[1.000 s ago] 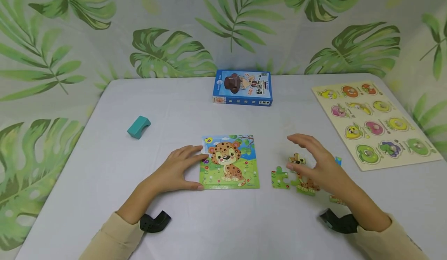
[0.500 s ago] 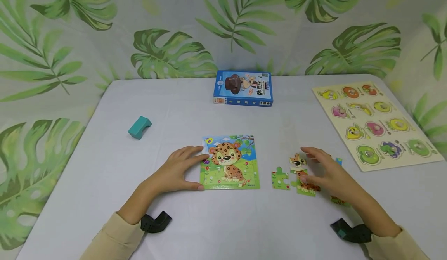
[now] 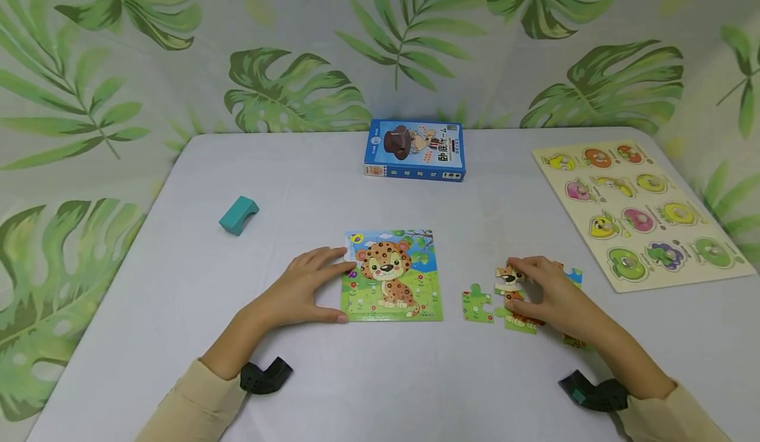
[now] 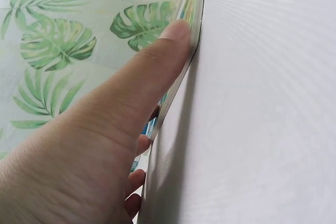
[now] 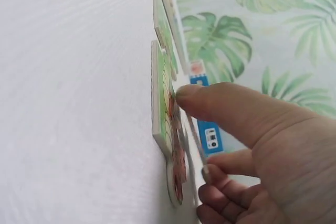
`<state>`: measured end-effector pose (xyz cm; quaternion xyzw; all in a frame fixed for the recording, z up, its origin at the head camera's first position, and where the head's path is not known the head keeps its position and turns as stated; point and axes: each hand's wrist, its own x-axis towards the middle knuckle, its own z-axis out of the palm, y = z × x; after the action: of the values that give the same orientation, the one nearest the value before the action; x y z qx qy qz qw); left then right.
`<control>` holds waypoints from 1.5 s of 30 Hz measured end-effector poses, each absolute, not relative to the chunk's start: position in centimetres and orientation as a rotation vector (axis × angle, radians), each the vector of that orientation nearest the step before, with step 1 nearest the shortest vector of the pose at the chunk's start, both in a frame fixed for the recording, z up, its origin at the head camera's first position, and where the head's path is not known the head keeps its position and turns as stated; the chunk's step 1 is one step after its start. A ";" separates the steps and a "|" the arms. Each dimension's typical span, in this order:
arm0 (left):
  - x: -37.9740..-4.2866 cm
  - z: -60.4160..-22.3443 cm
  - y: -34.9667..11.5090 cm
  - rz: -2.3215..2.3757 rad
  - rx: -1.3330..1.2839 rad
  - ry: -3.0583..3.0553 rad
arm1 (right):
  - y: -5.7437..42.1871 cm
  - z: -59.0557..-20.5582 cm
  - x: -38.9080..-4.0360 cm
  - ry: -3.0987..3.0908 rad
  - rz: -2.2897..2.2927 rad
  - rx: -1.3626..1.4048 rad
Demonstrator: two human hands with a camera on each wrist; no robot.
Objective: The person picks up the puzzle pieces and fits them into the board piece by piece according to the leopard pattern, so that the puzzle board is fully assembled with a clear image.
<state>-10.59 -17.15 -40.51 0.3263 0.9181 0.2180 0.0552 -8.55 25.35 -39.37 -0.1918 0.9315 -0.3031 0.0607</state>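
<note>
In the head view my left hand (image 3: 299,293) rests at the left edge of a square leopard puzzle board (image 3: 424,307). Its fairly straight thumb and fingers touch the board's rim, and the left wrist view shows the thumb (image 4: 170,38) along that edge. My right hand (image 3: 555,300) pinches a puzzle piece (image 3: 506,280) with part of a leopard face between thumb and forefinger. That thin piece is seen edge-on in the right wrist view. Under the hand lies a leopard-body piece (image 3: 519,323), beside a green flowered piece (image 3: 475,305). Further pieces are partly hidden behind the right hand.
A blue card-game box (image 3: 415,152) lies at the back of the white table (image 3: 380,382). A teal arch block (image 3: 239,215) is at the left. On the right lies a wooden fruit knob board (image 3: 641,214). A leaf-print cloth (image 3: 297,33) hangs behind.
My right hand has come down onto the pieces, its thumb and forefinger closing on the leopard-face piece, which has shifted slightly. The left hand stays at the puzzle board's edge.
</note>
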 end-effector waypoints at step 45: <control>-9.3 -39.4 -14.1 0.359 1.097 2.865 | 9.7 -39.4 -12.1 2.726 -0.925 -0.975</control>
<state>-9.29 -14.14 -39.44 0.3550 0.9273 0.1161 0.0264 -12.06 9.71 -39.44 -0.3203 0.8958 -0.3039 0.0512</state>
